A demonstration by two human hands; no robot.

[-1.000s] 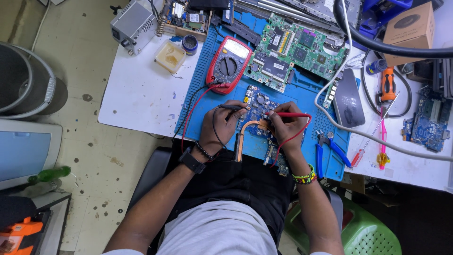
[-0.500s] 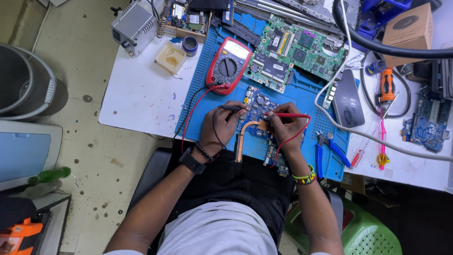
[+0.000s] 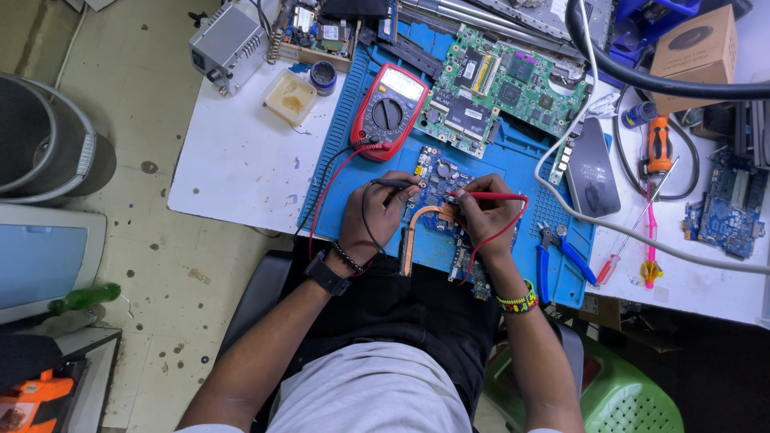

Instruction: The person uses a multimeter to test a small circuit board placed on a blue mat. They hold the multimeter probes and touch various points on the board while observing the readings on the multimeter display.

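A white counter [image 3: 233, 160] carries a blue mat [image 3: 521, 160] beneath both hands. Beyond the grips lie a green board [image 3: 497, 88] and, far right, a brown box [image 3: 694, 52] with a dark oval mark. Just beyond the left grip sits a red meter [image 3: 391, 108], dial up for reading. A small blue board [image 3: 437, 192] lies under both grips. The left hand [image 3: 377, 212] pinches a black probe [image 3: 397, 184], the right hand [image 3: 481, 216] a red probe [image 3: 489, 196], like pens, tips on the board.
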